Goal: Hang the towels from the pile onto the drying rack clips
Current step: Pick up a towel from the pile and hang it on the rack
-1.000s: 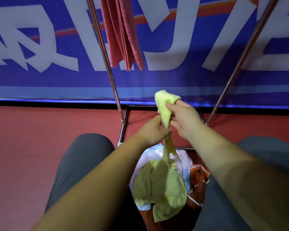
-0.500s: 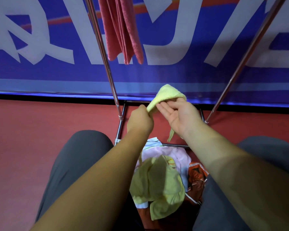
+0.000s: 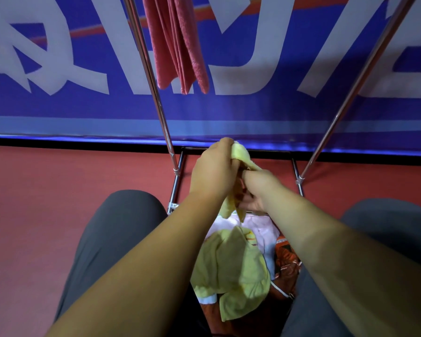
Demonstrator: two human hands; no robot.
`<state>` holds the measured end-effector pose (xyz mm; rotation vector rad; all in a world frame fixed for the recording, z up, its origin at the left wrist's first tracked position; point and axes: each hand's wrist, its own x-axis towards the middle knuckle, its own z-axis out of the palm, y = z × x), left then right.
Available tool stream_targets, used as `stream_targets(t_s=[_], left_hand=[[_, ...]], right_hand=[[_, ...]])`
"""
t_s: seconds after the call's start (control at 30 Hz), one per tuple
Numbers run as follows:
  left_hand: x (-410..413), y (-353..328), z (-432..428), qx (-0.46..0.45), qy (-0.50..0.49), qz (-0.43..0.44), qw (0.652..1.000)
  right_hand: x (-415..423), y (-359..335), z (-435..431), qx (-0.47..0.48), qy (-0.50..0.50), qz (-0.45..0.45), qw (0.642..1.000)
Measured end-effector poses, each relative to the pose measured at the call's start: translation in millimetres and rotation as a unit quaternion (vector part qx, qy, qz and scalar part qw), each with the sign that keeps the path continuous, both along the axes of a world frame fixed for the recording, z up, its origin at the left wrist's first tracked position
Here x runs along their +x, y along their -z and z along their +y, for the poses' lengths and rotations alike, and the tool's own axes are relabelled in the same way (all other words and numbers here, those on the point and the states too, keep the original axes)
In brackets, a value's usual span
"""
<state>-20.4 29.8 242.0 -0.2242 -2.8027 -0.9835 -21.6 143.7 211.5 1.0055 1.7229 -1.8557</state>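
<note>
I log the scene from largest to smallest. A blue banner with big white letters fills the far side, above a red floor. The person's grey trouser legs spread to left and right in the near field.

The drying rack stands between banner and knees. Two bright metal poles rise from a dark base frame and lean apart toward the top. A pink towel hangs folded just right of the left pole, with its long axis vertical and its lower edge pointing down.

The pile lies between the knees, near the rack's base. A crumpled pale-yellow cloth is on top, a light pink one lies under it on the far side, and an orange-patterned one lies on the right.

The yellow towel is off the pile, bunched into a narrow rope between both hands, above the pile and in front of the base frame. Its long axis runs far to near: the upper end points at the banner and the loose tail points down at the pile.

The left hand has its fingers curled over the upper end, gripping it. The right hand, just beside and lower, has its fingers bent into the cloth's middle and holds it. The fingertips are hidden, so I cannot tell the exact pinch.
</note>
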Motion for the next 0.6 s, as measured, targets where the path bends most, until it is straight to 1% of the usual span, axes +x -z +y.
stream_targets(t_s=[0.07, 0.1, 0.13, 0.17, 0.23, 0.33, 0.43, 0.6], left_hand=[[1.8, -0.7, 0.9, -0.027, 0.012, 0.004, 1.0], [2.6, -0.9, 0.9, -0.036, 0.014, 0.006, 0.999], [2.9, -0.9, 0.8, -0.042, 0.014, 0.007, 0.999], [3.0, -1.0, 0.3, -0.044, 0.013, 0.009, 0.999], [2.8, -1.6, -1.9, -0.048, 0.006, 0.017, 0.999], [0.8, -1.5, -7.2, -0.067, -0.016, 0.025, 0.997], [-3.1, 4.0, -13.3, -0.113, -0.036, 0.011, 0.993], [-9.3, 18.2, -19.1, -0.15, -0.065, -0.033, 0.986]], right_hand=[[-0.5, -0.2, -0.1, 0.106, -0.031, -0.056, 0.992], [-0.9, 1.0, 0.2, 0.185, -0.032, -0.063, 0.98], [-1.9, 2.1, 2.1, 0.269, -0.049, -0.048, 0.961], [-1.6, 1.6, 4.1, 0.33, -0.077, -0.018, 0.941], [-2.8, 2.0, 8.8, 0.393, -0.123, 0.053, 0.91], [-4.6, 1.5, 15.5, 0.419, -0.173, 0.131, 0.881], [-3.2, -2.8, 13.4, 0.395, -0.16, 0.197, 0.883], [2.4, -6.7, 6.0, 0.406, -0.163, 0.27, 0.858]])
